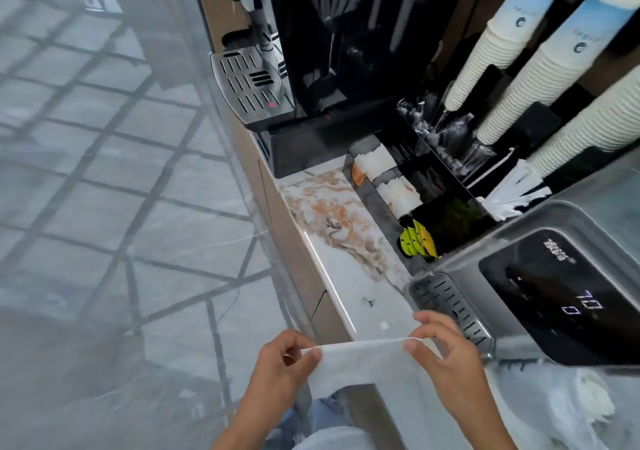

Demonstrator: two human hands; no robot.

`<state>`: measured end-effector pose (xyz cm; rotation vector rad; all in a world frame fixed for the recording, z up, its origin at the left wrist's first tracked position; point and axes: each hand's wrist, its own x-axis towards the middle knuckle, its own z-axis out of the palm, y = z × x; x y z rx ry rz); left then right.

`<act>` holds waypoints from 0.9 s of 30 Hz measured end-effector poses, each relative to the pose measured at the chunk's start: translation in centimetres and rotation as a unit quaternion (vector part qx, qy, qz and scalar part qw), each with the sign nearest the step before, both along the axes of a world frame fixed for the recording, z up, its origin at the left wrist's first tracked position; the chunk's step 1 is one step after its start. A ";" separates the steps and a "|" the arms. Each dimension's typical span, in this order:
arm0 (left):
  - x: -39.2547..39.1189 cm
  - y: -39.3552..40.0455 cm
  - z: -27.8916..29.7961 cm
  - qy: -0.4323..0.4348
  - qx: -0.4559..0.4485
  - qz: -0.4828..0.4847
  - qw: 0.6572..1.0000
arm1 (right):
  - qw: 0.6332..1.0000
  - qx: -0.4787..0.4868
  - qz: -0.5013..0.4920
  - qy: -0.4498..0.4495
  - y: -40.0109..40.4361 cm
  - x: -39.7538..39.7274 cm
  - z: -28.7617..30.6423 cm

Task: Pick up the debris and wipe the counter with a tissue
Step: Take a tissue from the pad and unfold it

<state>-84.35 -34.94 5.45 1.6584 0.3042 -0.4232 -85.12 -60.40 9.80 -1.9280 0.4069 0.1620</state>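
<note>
1. A white tissue [360, 363] is stretched between both hands at the near edge of the counter [346, 269], its top edge pulled taut into an almost straight line from one hand to the other.
2. The left hand [282, 363] is clamped on the tissue's left top corner: thumb and forefinger meet on the paper, the other fingers curled into the palm.
3. The right hand [443, 349] is pinched on the right top corner, thumb under and fingertips over the edge, the remaining fingers fanned loosely above.
4. Below the taut edge the sheet hangs down between the two wrists, covering the counter's front lip there, so most of the paper lies below and between the pinches.
5. A small dark speck of debris [367, 301] lies on the marble-patterned counter just beyond the tissue, nearer to the right hand than the left; neither the paper nor any finger touches it.
6. A pale, small fleck [383, 325] sits on the counter between that debris and the tissue's top edge.
7. To the right of the right hand stands a water dispenser [554, 294] with a lit display, its slotted drip tray [450, 307] just beside the right fingers.
8. Further along the counter is a black organiser [415, 193] holding white sachets and yellow-green packets, then a coffee machine [311, 69].
9. Stacks of paper cups [512, 79] lean over the organiser from the upper right.
</note>
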 end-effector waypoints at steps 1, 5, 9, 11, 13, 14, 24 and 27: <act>0.0 -0.4 -0.7 0.017 -0.006 0.008 1.000 | 1.000 -0.009 0.008 0.004 -0.4 0.7 -0.8; 0.3 -2.7 -3.9 0.095 -0.041 0.091 0.990 | 0.998 -0.060 0.005 0.007 -0.9 3.4 -4.2; 1.4 -5.5 -6.8 0.125 -0.050 0.186 0.973 | 0.994 -0.103 -0.013 0.013 -0.2 6.4 -7.0; 2.5 -6.7 -8.0 0.140 -0.048 0.204 0.968 | 0.992 -0.126 -0.021 0.018 0.2 7.9 -7.8; 3.8 -7.6 -9.1 0.146 -0.032 0.212 0.966 | 0.986 -0.162 -0.021 0.018 0.5 8.8 -8.4; 4.4 -8.0 -9.5 0.146 -0.023 0.215 0.965 | 0.981 -0.193 -0.016 0.007 0.6 8.9 -8.6; 6.2 -7.5 -11.0 0.143 -0.022 0.227 0.963 | 0.881 -0.362 0.302 -0.033 2.2 5.7 -13.9; 6.2 -7.7 -10.3 0.145 0.037 0.264 0.953 | 0.843 -0.418 0.338 -0.022 2.0 5.8 -15.3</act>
